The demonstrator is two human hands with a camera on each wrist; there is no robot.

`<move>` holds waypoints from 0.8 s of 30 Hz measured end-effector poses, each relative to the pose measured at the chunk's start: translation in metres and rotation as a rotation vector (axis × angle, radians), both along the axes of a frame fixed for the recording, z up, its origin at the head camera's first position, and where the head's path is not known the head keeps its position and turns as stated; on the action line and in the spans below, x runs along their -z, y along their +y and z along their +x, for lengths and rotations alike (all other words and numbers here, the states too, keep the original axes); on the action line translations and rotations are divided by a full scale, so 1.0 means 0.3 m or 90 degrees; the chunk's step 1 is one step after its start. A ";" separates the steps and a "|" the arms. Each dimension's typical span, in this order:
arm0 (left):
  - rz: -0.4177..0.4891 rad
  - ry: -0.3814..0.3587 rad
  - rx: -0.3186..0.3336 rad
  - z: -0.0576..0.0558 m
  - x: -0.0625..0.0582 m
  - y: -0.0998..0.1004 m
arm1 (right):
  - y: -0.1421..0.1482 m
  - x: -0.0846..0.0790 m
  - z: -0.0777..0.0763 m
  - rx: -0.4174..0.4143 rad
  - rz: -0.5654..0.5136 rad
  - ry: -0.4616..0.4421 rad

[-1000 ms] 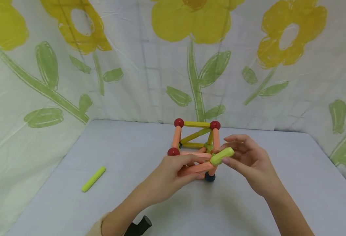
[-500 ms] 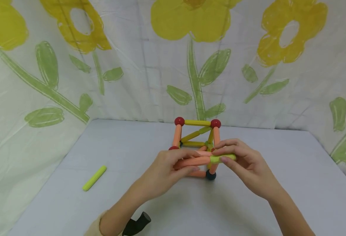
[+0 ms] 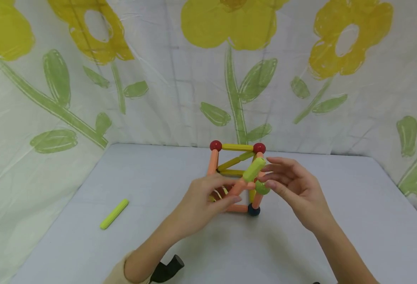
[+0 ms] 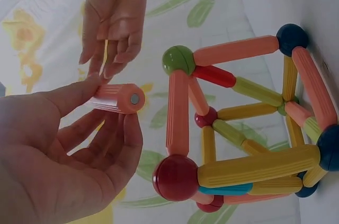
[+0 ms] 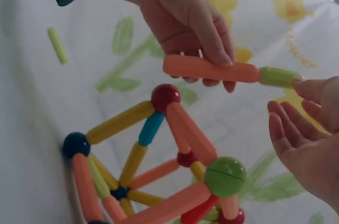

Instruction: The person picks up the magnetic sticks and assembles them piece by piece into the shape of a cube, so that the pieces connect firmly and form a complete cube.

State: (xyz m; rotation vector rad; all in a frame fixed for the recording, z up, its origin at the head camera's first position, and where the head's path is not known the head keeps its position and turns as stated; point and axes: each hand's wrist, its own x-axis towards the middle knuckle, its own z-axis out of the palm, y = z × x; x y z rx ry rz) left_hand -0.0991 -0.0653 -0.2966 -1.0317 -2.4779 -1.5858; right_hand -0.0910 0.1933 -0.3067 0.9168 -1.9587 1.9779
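Note:
My left hand (image 3: 197,205) pinches an orange ridged toy rod (image 5: 212,69) between thumb and fingers. A short lime rod (image 3: 254,169) is joined end to end with it. In the left wrist view a round metal disc shows in the orange rod's near end. My right hand (image 3: 297,189) is beside the lime rod, fingers loosely bent, its thumb (image 5: 312,89) right at the lime tip in the right wrist view. Below and behind the hands stands a box-like frame of ball-jointed rods (image 4: 259,171). Its green ball (image 3: 262,187) shows near the right thumb.
A loose lime rod (image 3: 114,214) lies on the white tabletop (image 3: 158,177) to the left. Under the left forearm a black tube-like piece (image 3: 167,270) shows. A flower-printed cloth (image 3: 151,126) hangs behind the table.
The joined rods have swung from nearly level to tilted upward, lime end up. The right fingers, which pinched the lime rod, have loosened, and the frame's green ball has come into view.

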 end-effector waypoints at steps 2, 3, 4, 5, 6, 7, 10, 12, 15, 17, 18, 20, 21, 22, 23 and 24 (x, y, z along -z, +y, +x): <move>0.029 0.003 -0.038 -0.013 0.001 -0.007 | 0.003 0.005 -0.009 0.038 0.024 0.000; 0.048 0.012 -0.055 -0.021 0.003 -0.010 | 0.003 0.008 -0.015 0.060 0.038 0.000; 0.066 0.029 -0.074 -0.030 0.005 -0.014 | 0.004 0.013 -0.021 0.081 0.053 0.003; 0.085 0.048 -0.088 -0.038 0.007 -0.018 | 0.004 0.018 -0.027 0.101 0.070 0.007; 0.102 0.066 -0.103 -0.047 0.010 -0.022 | 0.005 0.023 -0.033 0.122 0.094 0.010; 0.115 0.084 -0.118 -0.055 0.013 -0.026 | 0.007 0.028 -0.039 0.137 0.115 0.011; 0.139 0.123 -0.146 -0.080 0.021 -0.034 | 0.013 0.043 -0.055 0.161 0.176 0.020; 0.142 0.135 -0.153 -0.092 0.026 -0.037 | 0.018 0.052 -0.062 0.163 0.208 0.025; 0.134 0.139 -0.157 -0.107 0.033 -0.038 | 0.024 0.060 -0.068 0.154 0.243 0.026; 0.129 0.136 -0.157 -0.115 0.036 -0.038 | 0.028 0.062 -0.070 0.147 0.258 0.023; 0.129 0.133 -0.157 -0.118 0.038 -0.038 | 0.029 0.062 -0.071 0.145 0.265 0.022; 0.126 0.127 -0.163 -0.123 0.041 -0.038 | 0.032 0.064 -0.072 0.141 0.276 0.018; 0.125 0.124 -0.167 -0.124 0.041 -0.039 | 0.032 0.064 -0.073 0.140 0.281 0.015; 0.125 0.120 -0.171 -0.126 0.042 -0.041 | 0.032 0.064 -0.073 0.139 0.285 0.013; 0.125 0.114 -0.174 -0.127 0.043 -0.043 | 0.033 0.065 -0.074 0.138 0.288 0.011; 0.123 0.109 -0.177 -0.126 0.042 -0.045 | 0.033 0.066 -0.075 0.138 0.292 0.011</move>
